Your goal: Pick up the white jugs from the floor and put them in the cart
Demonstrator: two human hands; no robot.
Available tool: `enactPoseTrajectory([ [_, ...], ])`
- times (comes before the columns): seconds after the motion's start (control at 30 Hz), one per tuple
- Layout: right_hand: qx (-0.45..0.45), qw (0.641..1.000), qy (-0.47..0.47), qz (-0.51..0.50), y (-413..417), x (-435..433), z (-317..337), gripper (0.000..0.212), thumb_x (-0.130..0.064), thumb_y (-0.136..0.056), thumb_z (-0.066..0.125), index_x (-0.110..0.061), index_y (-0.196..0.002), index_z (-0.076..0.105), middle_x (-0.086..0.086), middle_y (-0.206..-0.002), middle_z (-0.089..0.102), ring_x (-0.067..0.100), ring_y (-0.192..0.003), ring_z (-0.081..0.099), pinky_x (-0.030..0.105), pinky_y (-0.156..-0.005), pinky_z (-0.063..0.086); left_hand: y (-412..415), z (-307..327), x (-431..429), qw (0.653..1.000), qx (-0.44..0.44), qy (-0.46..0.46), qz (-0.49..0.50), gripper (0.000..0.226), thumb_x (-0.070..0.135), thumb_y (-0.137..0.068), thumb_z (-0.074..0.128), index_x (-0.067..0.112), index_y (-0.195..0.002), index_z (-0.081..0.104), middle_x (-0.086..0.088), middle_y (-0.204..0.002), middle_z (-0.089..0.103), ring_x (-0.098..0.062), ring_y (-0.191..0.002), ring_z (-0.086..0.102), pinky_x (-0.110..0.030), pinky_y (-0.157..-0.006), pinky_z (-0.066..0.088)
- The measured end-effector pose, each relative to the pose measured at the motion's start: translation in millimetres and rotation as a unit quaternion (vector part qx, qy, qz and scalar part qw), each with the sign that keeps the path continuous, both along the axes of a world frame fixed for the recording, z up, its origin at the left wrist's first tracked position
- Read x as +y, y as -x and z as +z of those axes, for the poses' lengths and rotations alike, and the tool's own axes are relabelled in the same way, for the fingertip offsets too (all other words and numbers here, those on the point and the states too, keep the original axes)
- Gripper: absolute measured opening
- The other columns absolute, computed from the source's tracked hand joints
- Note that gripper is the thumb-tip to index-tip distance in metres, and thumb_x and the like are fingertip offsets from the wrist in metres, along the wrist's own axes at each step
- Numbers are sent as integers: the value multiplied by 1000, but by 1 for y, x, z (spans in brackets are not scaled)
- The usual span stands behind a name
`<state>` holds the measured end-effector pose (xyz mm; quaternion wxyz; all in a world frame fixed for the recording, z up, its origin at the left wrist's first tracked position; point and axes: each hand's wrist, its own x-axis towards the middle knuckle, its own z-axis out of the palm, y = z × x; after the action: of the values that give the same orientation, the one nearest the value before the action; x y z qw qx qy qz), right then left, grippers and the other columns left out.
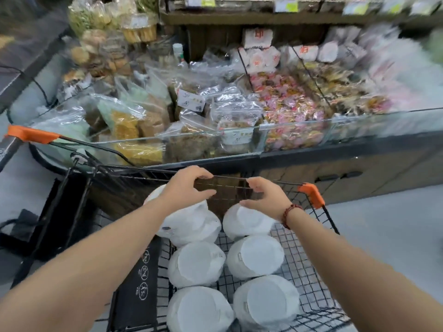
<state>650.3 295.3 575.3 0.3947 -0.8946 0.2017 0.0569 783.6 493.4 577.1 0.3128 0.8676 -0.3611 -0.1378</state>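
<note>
Head view looks down into a black wire-mesh cart (311,279) with orange plastic corner caps (311,195). Left of the cart, a soft black bag (19,226) slumps on the floor. Along the cart's left inner side hangs a black fabric panel (141,271) printed with round white icons.

The left hand (189,185) hovers at the cart's far wall, fingers curved and thumb apart in a C. Its fingertips meet the top wire, but I cannot tell whether they pinch it.

The white jugs (196,263) fill the cart's basket in two columns. They are smooth, matt plastic, with rounded bodies. Their flat circular bases face the camera and their necks are hidden. Their long axes run away from the viewer toward the cart's far wall.

The right hand (266,197) mirrors the left one, fingers curved and thumb low. The thumb touches the farthest jug (247,221) of the right column. Whether this hand grips anything cannot be told. A string of dark red beads (291,215) circles its wrist.

Under and right of the cart lies a plain, pale grey floor (383,236). Beyond the cart's far wall stands a display bin (359,123) with a clear front pane. It is heaped with crinkled transparent bags of dry goods. Above the bin runs a dark wooden shelf (263,17) with blurred price tags.
</note>
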Motion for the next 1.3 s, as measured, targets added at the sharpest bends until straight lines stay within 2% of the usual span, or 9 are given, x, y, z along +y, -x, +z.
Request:
enactPoseTrajectory([
  [0.17, -80, 991, 15, -106, 84, -63, 34, 57, -36, -77, 75, -23, -128, 54, -3, -128, 58, 12, -115, 55, 33, -101, 46, 51, 32, -91, 995, -15, 12, -95, 36, 37, -79, 75, 25, -112, 66, 10, -110, 64, -6, -103, 59, -31, -95, 50],
  [0.4, -189, 938, 16, -291, 270, -152, 66, 42, -27, -77, 77, -19, -116, 62, -7, -109, 61, 7, -105, 55, 8, -83, 41, 182, 68, -232, 967, -19, 63, -246, 31, 36, -78, 76, 27, -107, 68, 14, -103, 65, 1, -98, 59, -24, -90, 51],
  [0.53, -217, 898, 24, -383, 394, -193, 71, 41, -21, -76, 78, -20, -114, 61, -2, -107, 62, 11, -103, 56, 22, -86, 41, 289, 78, -315, 941, -35, 82, -327, 33, 35, -78, 76, 23, -108, 69, 10, -104, 67, -3, -98, 61, -22, -90, 47],
  [0.63, -214, 875, 36, -433, 478, -216, 73, 41, -20, -76, 78, -23, -112, 60, -3, -106, 63, 11, -100, 58, 21, -85, 40, 367, 78, -368, 919, -40, 98, -379, 33, 33, -76, 78, 19, -106, 70, 10, -103, 67, -2, -94, 59, -18, -89, 46],
  [0.73, -222, 840, 60, -492, 565, -232, 80, 37, -21, -76, 78, -32, -106, 59, -13, -99, 62, 1, -95, 57, 17, -82, 39, 449, 79, -417, 891, -40, 112, -438, 35, 28, -75, 80, 14, -105, 70, 8, -101, 67, -1, -92, 58, -1, -81, 37],
  [0.87, -229, 784, 74, -572, 656, -243, 77, 37, -21, -75, 78, -34, -104, 60, -10, -104, 63, 6, -98, 59, 19, -85, 44, 537, 77, -464, 862, 3, 116, -493, 43, 37, -68, 79, 15, -104, 70, 4, -99, 70, -5, -92, 60, -4, -80, 38],
  [1.07, -233, 714, 71, -656, 744, -261, 58, 35, -18, -77, 77, -25, -107, 60, -9, -98, 63, 1, -93, 57, 12, -78, 40, 623, 59, -529, 832, 14, 103, -545, 37, 26, -72, 83, 14, -105, 70, 6, -100, 66, -3, -90, 58, 2, -77, 35],
  [1.23, -214, 699, 68, -679, 779, -308, 34, 35, -18, -77, 77, -28, -105, 59, -14, -96, 62, 0, -95, 56, 10, -77, 40, 655, 34, -599, 820, 40, 96, -562, 37, 23, -71, 84, 15, -104, 70, 5, -99, 68, 0, -86, 61, 2, -76, 36],
  [1.3, -205, 696, 68, -684, 787, -341, 27, 35, -19, -76, 77, -27, -106, 59, -13, -97, 62, 0, -95, 56, 11, -78, 40, 663, 25, -635, 817, 50, 99, -565, 38, 26, -70, 84, 17, -103, 69, 8, -97, 67, 10, -87, 59, 2, -77, 37],
])
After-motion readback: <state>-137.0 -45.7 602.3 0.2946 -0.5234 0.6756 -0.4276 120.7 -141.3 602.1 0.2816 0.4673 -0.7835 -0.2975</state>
